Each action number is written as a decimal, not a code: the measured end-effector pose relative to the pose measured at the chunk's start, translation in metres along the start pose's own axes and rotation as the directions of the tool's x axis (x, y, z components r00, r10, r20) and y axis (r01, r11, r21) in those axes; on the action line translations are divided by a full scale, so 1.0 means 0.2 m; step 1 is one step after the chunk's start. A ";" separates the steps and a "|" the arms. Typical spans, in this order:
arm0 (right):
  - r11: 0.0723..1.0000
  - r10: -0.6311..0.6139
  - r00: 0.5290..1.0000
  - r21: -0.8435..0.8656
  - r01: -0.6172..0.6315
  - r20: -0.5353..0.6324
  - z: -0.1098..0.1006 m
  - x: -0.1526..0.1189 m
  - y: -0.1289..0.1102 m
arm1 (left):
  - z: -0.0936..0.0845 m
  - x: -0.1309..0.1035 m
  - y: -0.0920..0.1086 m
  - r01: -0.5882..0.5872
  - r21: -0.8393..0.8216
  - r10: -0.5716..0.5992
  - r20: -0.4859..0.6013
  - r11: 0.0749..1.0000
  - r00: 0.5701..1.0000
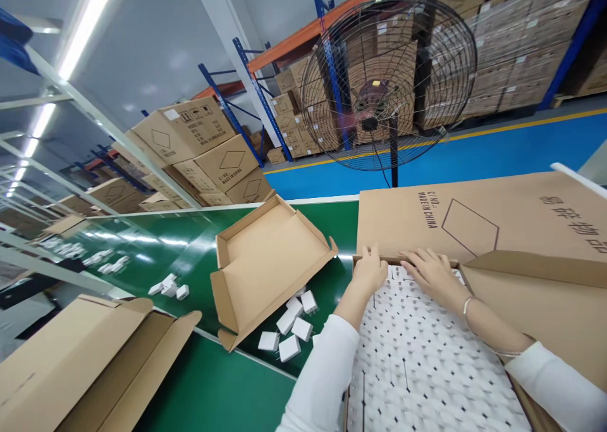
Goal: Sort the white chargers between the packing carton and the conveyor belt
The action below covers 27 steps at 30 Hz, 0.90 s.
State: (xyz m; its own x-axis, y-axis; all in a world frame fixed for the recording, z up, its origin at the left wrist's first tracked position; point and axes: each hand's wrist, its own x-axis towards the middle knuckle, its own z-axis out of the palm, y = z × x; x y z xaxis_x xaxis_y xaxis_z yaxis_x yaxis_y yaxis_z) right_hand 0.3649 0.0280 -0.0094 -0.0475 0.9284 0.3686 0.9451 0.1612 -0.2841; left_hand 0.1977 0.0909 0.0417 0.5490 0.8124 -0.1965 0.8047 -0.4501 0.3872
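Two hands: the left hand (pixel 371 271) and the right hand (pixel 434 272) are resting side by side at the far end of the packed box (pixel 535 413).
Left fingers: they are bending narrowly together over the far left corner; their tips are hiding from view, so I cannot tell whether they are gripping anything.
Right fingers: they are reaching out, slightly apart, over the far edge; their undersides are not showing, so I cannot tell of any hold.
White pieces (pixel 417 350): they are lying in close rows, filling the box from under the fingers back past the wrists.
Far row: the step in hand is probably straightening or seating pieces along this edge.
Next touch: it is likely calling for light, flat fingertips, spreading pressure evenly so that neighbouring pieces are not tipping.
Loose white plugs (pixel 286 322): they are lying on the green belt (pixel 227 381), left of the left fingers and nearer the wearer.
Cardboard tray (pixel 270 248): it is lying open, farther left of the fingers.
Printed carton (pixel 398 223): it is sitting just beyond the fingertips.
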 end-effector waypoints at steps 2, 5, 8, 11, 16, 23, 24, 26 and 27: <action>1.000 0.008 1.000 -0.006 -0.008 -0.015 0.02 0.00 0.00 | 0.02 -0.01 -0.01 0.122 -0.014 -0.122 -0.047 0.992 0.991; 1.000 -0.001 1.000 -0.024 0.000 -0.031 0.05 -0.01 0.00 | 0.03 -0.01 0.00 0.175 -0.053 -0.179 -0.082 0.983 0.980; 0.999 -0.016 0.999 -0.044 0.014 -0.041 0.05 -0.01 0.00 | 0.02 -0.04 -0.03 0.072 -0.150 -0.089 -0.111 0.986 0.990; 0.998 -0.018 0.999 -0.058 0.016 -0.041 0.05 -0.02 -0.01 | -0.01 -0.20 -0.14 0.053 -0.546 -0.197 -0.208 0.836 0.958; 0.999 0.017 1.000 -0.031 -0.017 -0.003 0.05 -0.03 0.00 | 0.00 -0.65 -0.48 0.258 -0.953 -0.535 0.137 0.158 0.834; 0.999 0.047 0.998 -0.006 -0.047 0.045 0.08 -0.03 0.04 | 0.06 -0.84 -0.77 -0.062 -0.861 -0.712 0.376 -0.506 0.593; 0.999 0.042 0.998 -0.010 -0.041 0.040 0.09 -0.03 0.05 | 0.06 -0.82 -0.78 -0.080 -0.872 -0.740 0.358 -0.483 0.570; 1.000 0.019 1.000 -0.015 -0.019 0.009 0.13 -0.05 0.08 | 0.03 -0.79 -0.79 -0.108 -0.896 -0.790 0.317 -0.431 0.525; 1.000 0.002 1.000 -0.015 -0.003 -0.014 0.16 -0.05 0.10 | 0.00 -0.78 -0.79 -0.116 -0.910 -0.811 0.290 -0.398 0.508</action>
State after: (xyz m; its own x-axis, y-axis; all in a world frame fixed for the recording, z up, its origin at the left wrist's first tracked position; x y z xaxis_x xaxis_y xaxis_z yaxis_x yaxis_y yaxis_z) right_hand 0.3744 0.0327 -0.0472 -0.0408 0.9240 0.3802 0.9499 0.1538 -0.2720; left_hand -0.0150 0.0361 0.0114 -0.3087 0.6703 -0.6749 -0.5896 0.4219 0.6887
